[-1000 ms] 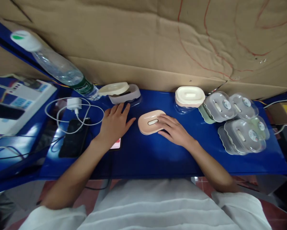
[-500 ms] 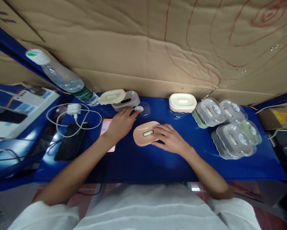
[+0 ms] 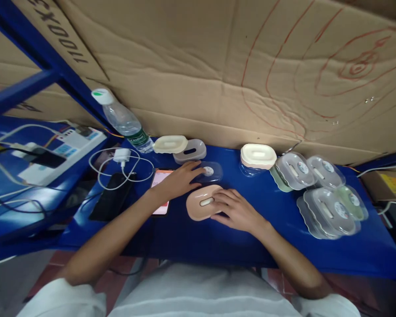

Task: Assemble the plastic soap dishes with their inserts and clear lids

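I reckon the clear lid [image 3: 216, 170] is the likeliest trouble: it is slick and see-through, so a careless press from my left hand [image 3: 181, 179] could skid it across the worktop [image 3: 244, 246] or knock it into the grey tray [image 3: 200, 152] behind. My left forearm crosses the lit phone [image 3: 160, 179], so a low sweep might shove that too.

The pink dish [image 3: 195, 203] sits in front of me, just nearer than the lid; too hard a squeeze on its end could tip it. My right hand [image 3: 236, 210] comes in from the side, palm down, fingers grasping the dish's right end, thumb by the near rim. My left reaches inward, its fingers at the lid's edge; I can't tell whether they pinch it.
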`<state>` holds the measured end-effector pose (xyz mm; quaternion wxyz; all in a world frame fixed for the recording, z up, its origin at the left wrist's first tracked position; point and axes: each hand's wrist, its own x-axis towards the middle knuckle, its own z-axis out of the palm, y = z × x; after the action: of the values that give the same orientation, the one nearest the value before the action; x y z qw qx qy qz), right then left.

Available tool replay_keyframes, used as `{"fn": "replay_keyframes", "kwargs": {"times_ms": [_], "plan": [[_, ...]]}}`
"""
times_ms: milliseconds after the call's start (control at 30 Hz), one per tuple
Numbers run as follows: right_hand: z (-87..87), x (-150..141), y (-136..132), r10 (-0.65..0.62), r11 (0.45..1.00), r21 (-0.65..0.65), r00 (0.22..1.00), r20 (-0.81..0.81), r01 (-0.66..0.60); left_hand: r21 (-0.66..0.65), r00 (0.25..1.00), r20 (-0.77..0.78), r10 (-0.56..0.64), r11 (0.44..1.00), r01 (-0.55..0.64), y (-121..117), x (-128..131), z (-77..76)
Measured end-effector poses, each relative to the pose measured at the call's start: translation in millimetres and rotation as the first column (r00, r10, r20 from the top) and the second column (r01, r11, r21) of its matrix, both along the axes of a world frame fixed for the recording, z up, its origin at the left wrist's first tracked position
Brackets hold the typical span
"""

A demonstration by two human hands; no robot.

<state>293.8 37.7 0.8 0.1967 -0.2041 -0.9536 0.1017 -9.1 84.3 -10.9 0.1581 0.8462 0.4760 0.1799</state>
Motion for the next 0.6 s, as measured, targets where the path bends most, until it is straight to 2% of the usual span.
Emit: {"fn": "replay_keyframes", "kwargs": {"times_ms": [133,233,300,367,433,533,600], "plan": [[-10.4,-6,-1,-0.070,0.997,0.009,0.995,-0.076,0.071,-0.007,0.996,0.081,0.038,0.999,-0.038,-10,-6,11.9],[-25.6,-9,-3,-0.223,0.963,0.102,0.949,-0.223,0.250,0.036,0.994,0.107,0.030,0.999,-0.034,-40,-4,18.2],[-32.1,-11,-4,-0.305,0.936,0.112,0.929,-0.212,0.333,0.070,0.997,0.077,-0.009,0.998,0.004,-63,1,19.7],[-33.2,-11,-4,-0.321,0.942,0.070,0.941,-0.103,0.329,0.116,0.999,0.029,-0.025,0.993,0.021,-82,7,20.1],[-30.2,-10,-2,-0.286,0.958,0.000,0.958,0.000,0.286,0.163,1.000,-0.023,-0.012,0.986,0.016,-95,14,20.0],[-24.5,-7,4,-0.229,0.971,-0.065,0.973,0.021,0.230,0.212,0.994,-0.103,0.017,0.977,0.005,-102,21,18.0],[-22.4,-5,7,-0.198,0.979,-0.055,0.980,0.005,0.198,0.223,0.991,-0.131,0.016,0.975,0.014,-103,23,15.8]]}}
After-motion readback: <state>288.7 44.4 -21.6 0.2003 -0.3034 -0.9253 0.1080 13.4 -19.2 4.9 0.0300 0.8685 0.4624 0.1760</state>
